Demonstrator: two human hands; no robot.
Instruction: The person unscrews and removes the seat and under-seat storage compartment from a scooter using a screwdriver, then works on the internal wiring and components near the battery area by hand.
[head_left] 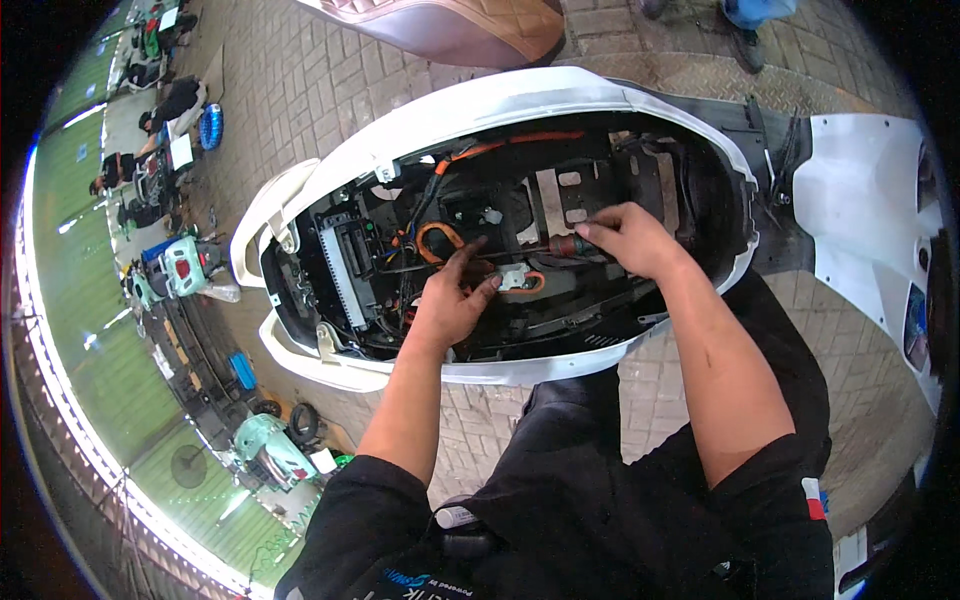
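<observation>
A white scooter body (500, 97) lies in front of me with its inside exposed. My right hand (632, 240) is closed round the red and dark handle of a screwdriver (568, 246), whose thin shaft points left toward my other hand. My left hand (455, 298) reaches into the bay with thumb and fingers bent, the thumb against a pale grey connector block (513, 277). What lies between its fingers is hidden. An orange cable (438, 236) loops just beyond the left fingers, and a shorter orange loop leaves the connector block.
A finned metal unit (342, 272) sits at the bay's left end. White panels (862, 195) stand at the right, and a brown quilted seat (470, 25) lies beyond the body. People, green scooters (272, 450) and a tyre (303, 422) are farther off at the left.
</observation>
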